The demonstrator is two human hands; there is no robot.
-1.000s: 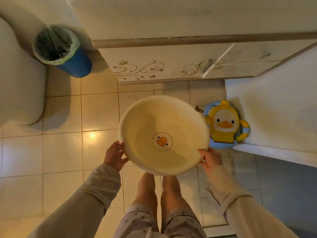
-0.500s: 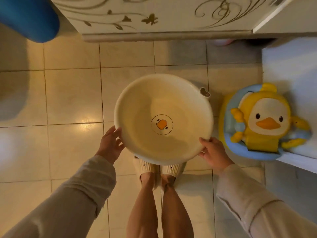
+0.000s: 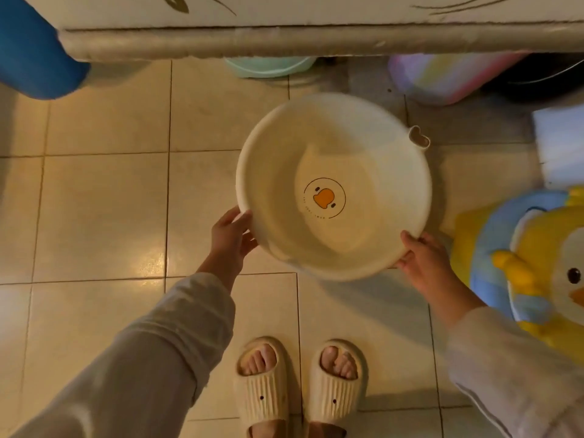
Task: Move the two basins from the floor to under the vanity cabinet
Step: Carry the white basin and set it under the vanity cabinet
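A cream round basin with an orange duck print on its bottom and a small hanging tab on its far right rim is held low over the tiled floor. My left hand grips its near left rim. My right hand grips its near right rim. The vanity cabinet spans the top of the view, its lower edge just beyond the basin. A pale green basin shows partly in the gap under the cabinet, most of it hidden.
A blue bin stands at the top left beside the cabinet. A rainbow-striped object lies under the cabinet at the right. A yellow and blue duck potty seat sits at the right. My slippered feet stand below the basin.
My view has dropped closer to the floor and the gap under the cabinet has come into sight. The basin has moved lower and toward the cabinet, still held by both hands.
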